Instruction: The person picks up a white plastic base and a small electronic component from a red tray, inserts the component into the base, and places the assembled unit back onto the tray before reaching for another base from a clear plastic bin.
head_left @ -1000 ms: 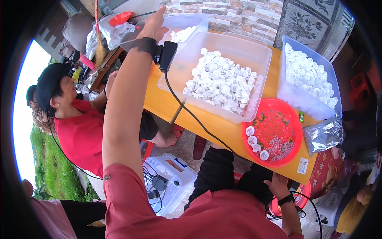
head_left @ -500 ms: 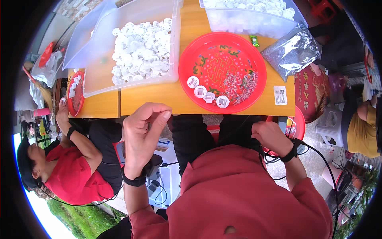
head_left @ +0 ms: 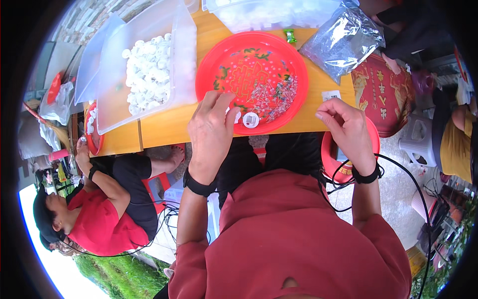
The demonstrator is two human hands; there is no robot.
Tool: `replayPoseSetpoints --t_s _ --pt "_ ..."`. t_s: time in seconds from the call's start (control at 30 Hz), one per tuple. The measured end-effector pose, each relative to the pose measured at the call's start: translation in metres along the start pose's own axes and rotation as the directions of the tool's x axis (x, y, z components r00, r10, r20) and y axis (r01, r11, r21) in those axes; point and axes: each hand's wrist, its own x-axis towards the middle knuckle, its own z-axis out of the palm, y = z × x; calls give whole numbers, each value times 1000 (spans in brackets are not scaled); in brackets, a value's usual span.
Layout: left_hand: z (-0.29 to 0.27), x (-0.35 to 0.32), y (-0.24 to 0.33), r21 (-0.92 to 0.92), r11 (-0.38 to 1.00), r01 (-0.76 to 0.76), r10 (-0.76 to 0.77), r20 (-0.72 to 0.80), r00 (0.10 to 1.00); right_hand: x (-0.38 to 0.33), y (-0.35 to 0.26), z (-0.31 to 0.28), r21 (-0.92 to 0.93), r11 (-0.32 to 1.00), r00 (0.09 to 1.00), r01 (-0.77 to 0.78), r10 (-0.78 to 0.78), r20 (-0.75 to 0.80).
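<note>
L hand (head_left: 210,128) moved up to near rim of red tray (head_left: 209,62), fingertips at white discs (head_left: 251,120) there, grip can't tell. R hand (head_left: 349,127) raised by table edge (head_left: 307,121), fingers curled, contents unclear. Best pinch one disc lightly by rim

White disc (head_left: 238,117) partly hidden behind left hand (head_left: 211,128)

Tray (head_left: 226,60) between bin (head_left: 182,55) and bag (head_left: 343,42)

Two red trays (head_left: 230,59) (head_left: 99,141), one silvery bag (head_left: 343,42)
</note>
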Motion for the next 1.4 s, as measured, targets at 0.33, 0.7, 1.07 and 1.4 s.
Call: replayPoseSetpoints --t_s 0.33,0.7,1.07,1.4 --pt "37 52 14 194 980 44 -75 157 985 13 -1 -7 -30 1000 994 -4 0 -112" --pt "52 57 11 166 985 56 -81 149 986 -24 1 -32 -171 985 996 20 -34 -77" --pt "50 58 8 75 985 156 -167 169 971 -75 38 -111 235 922 884 -307 368 -290" --pt "62 53 5 212 977 40 -66 115 991 -44 36 -128 214 962 944 -172 223 -243"
